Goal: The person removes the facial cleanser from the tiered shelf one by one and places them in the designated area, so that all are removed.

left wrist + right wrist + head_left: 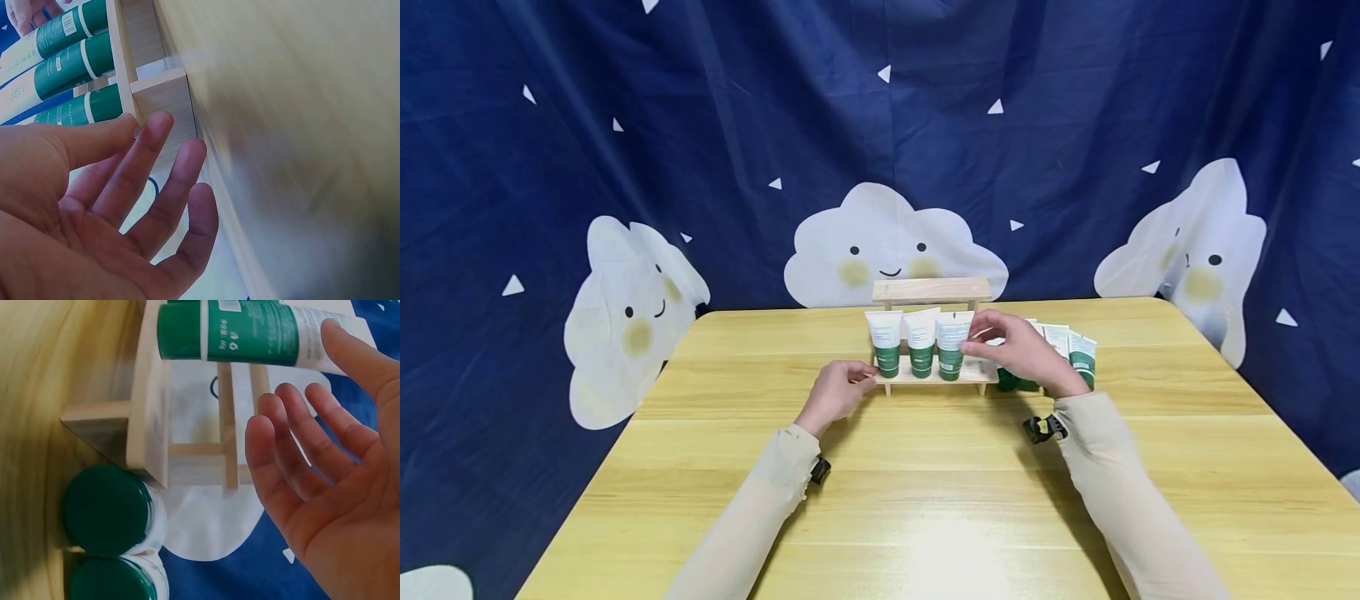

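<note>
A small wooden rack [972, 372] stands on the table with three white-and-green squeeze tubes upright on its board, green caps down: the left tube [886, 340], the middle tube [921, 337] and the right tube [952, 340]. At the rack's left end, my left hand [837, 390] pinches the board's edge between thumb and index finger; its other fingers are spread loosely. My right hand [1017, 346] is at the right tube, its thumb [340, 347] touching the white upper part. In the right wrist view its other fingers are loosely bent, apart from the tube.
More white-and-green tubes [1082, 354] are grouped right of the rack, partly hidden by my right hand and forearm. The rack's upper wooden bar [931, 289] rises behind the tubes. A blue curtain [737, 125] with white clouds hangs beyond the table [910, 475].
</note>
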The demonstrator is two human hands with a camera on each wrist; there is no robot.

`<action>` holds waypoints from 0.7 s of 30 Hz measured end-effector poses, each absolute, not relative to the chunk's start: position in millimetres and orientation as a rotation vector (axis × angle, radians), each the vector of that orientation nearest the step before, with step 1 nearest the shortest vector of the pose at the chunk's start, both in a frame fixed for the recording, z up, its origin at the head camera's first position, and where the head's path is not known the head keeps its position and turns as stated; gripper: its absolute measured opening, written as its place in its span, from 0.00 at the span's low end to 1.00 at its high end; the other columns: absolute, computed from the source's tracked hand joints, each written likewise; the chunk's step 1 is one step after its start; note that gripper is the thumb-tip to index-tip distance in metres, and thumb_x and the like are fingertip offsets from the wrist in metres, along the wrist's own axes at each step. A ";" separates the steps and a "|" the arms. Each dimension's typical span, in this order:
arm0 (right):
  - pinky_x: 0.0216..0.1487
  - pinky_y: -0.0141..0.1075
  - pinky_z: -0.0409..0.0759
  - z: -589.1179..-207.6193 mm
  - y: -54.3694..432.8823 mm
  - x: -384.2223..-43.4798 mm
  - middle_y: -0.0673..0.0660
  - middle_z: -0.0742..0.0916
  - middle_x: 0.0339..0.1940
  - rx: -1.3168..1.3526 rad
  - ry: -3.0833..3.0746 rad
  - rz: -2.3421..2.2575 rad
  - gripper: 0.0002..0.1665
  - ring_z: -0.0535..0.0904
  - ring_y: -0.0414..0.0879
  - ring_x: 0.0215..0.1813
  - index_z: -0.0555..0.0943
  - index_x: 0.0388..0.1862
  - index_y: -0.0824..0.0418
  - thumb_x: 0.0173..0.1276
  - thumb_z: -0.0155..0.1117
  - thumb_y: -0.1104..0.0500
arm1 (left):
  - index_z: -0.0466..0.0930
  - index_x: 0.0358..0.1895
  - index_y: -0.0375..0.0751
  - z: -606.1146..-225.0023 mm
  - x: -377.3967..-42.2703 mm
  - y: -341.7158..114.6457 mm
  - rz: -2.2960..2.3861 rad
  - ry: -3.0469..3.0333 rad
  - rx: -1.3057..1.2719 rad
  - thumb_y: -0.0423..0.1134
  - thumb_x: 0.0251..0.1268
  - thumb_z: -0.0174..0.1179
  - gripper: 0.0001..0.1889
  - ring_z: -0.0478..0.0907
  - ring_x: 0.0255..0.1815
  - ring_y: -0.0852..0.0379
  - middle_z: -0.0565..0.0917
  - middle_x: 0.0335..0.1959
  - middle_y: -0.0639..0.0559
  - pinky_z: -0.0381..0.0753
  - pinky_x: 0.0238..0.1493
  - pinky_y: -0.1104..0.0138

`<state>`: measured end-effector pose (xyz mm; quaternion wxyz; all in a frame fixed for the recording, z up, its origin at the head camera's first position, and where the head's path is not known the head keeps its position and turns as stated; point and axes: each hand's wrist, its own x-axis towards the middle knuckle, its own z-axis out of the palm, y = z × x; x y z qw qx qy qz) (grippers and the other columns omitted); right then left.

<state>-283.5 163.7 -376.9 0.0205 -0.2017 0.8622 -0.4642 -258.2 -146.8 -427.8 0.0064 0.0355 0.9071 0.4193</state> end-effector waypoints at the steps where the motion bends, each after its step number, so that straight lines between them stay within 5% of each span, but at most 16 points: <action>1: 0.54 0.45 0.81 -377.5 162.4 -283.2 0.59 0.86 0.48 -0.626 2.675 -1.438 0.19 0.83 0.55 0.57 0.79 0.49 0.61 0.69 0.72 0.50 | 0.90 0.47 0.46 -427.7 -258.1 -146.8 1.312 2.838 0.111 0.37 0.69 0.66 0.08 0.82 0.40 0.56 0.89 0.40 0.52 0.77 0.41 0.63; 13: 0.48 0.43 0.80 -386.0 151.6 -282.8 0.59 0.87 0.43 -0.684 2.675 -1.392 0.17 0.84 0.53 0.49 0.75 0.36 0.59 0.69 0.72 0.51 | 0.90 0.46 0.47 -428.7 -259.3 -146.7 1.310 2.841 0.115 0.37 0.70 0.66 0.07 0.82 0.41 0.56 0.89 0.40 0.53 0.76 0.41 0.64; 21: 0.49 0.43 0.81 -386.5 148.4 -282.2 0.60 0.88 0.48 -0.629 2.676 -1.401 0.17 0.84 0.54 0.53 0.77 0.43 0.58 0.69 0.72 0.49 | 0.90 0.46 0.47 -429.1 -259.4 -146.7 1.305 2.853 0.125 0.37 0.69 0.66 0.07 0.82 0.40 0.56 0.89 0.40 0.52 0.77 0.41 0.63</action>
